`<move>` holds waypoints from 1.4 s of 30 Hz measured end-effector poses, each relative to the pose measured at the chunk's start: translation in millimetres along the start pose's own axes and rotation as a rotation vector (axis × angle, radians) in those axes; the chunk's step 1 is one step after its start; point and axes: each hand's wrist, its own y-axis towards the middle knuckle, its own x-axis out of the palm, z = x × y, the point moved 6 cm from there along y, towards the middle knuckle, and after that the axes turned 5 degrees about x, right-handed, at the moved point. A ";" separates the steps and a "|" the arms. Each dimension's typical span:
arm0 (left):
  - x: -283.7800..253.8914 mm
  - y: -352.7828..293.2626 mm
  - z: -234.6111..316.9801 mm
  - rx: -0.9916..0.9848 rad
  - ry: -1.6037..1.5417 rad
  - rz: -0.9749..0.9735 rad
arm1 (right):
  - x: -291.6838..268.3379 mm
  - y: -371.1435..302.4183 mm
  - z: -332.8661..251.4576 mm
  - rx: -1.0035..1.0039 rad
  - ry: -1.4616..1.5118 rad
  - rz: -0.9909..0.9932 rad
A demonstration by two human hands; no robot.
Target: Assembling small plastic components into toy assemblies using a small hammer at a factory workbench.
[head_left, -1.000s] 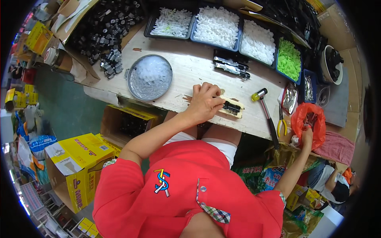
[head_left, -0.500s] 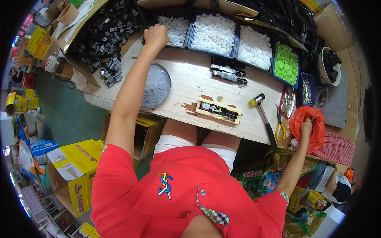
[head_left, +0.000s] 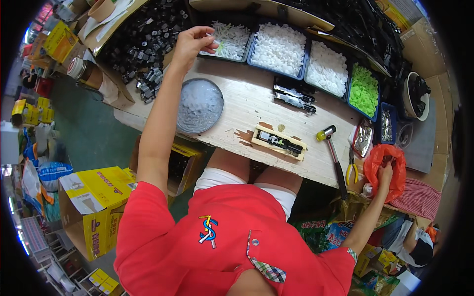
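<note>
My left hand is stretched out over the nearest blue tray of small white plastic parts, its fingers pinched on what looks like one small white part. Far to the right, beyond the bench's end, my right hand grips the mouth of a red plastic bag, with the fingers inside it. Between the two hands, a wooden jig holding a black part lies near the front edge of the wooden bench, untouched.
A round metal dish of clear bits sits below my left arm. Further trays hold white parts and green parts. A heap of black parts, two black pieces, a hammer, yellow-handled pliers and yellow boxes surround the bench.
My left hand left the wooden jig, reached up to the tray of white parts and now hovers over it with fingers pinched. The right hand stayed at the red bag.
</note>
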 end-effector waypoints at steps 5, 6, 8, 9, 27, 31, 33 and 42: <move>-3.8 -74.2 21.4 -0.004 0.159 0.005 | 12.9 4.3 24.2 -0.029 0.165 -0.115; -4.9 -90.5 25.2 -0.016 0.278 0.019 | 13.7 3.6 30.6 -0.052 0.215 -0.108; -15.0 -118.4 11.7 0.063 0.361 0.045 | 12.3 4.6 31.2 -0.103 0.329 -0.085; -16.6 -130.9 7.4 0.081 0.361 0.039 | 12.3 6.1 29.3 -0.110 0.329 -0.088; 37.5 -143.5 -9.2 0.296 0.837 -0.098 | -73.6 -96.2 -104.2 -0.363 0.941 0.151; 17.4 -147.0 1.0 0.220 0.719 0.050 | -75.1 -127.2 -160.3 -0.380 1.062 0.025; 15.9 -152.1 -4.3 -0.217 0.215 0.131 | -63.2 -147.3 -186.9 -0.351 1.193 -0.157; 82.8 -174.6 3.7 -0.276 -0.351 -0.093 | -97.1 -252.9 -354.3 -1.049 1.038 -0.101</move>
